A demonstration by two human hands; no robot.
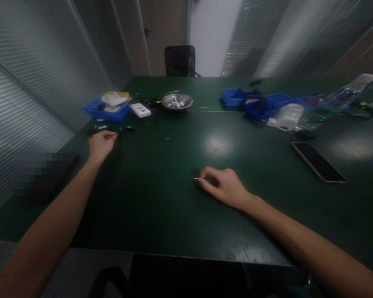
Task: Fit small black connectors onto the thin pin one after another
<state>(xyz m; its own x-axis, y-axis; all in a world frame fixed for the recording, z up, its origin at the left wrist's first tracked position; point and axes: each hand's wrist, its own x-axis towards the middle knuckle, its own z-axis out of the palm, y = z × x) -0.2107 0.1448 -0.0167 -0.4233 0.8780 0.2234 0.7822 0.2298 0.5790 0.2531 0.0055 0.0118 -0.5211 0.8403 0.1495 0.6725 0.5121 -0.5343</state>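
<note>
My left hand (102, 145) reaches to the far left of the green table, its thumb and forefinger pinched together. What lies at its fingertips is too small and dark to make out. Several small dark pieces lie around it, one small dark piece (129, 128) just to the right. Closer to me, my right hand (224, 185) rests low over the middle of the table, closed around a thin tool (194, 178) whose pale, metallic tip points left. The rest of that tool is hidden in my fingers.
Beyond my left hand are a blue bin (107, 114), a white device (140, 110) and a metal bowl (177, 102) with small parts inside. Blue trays (261, 108), a white cup (289, 117) and a plastic bottle (332, 101) stand back right. A phone (318, 162) lies right.
</note>
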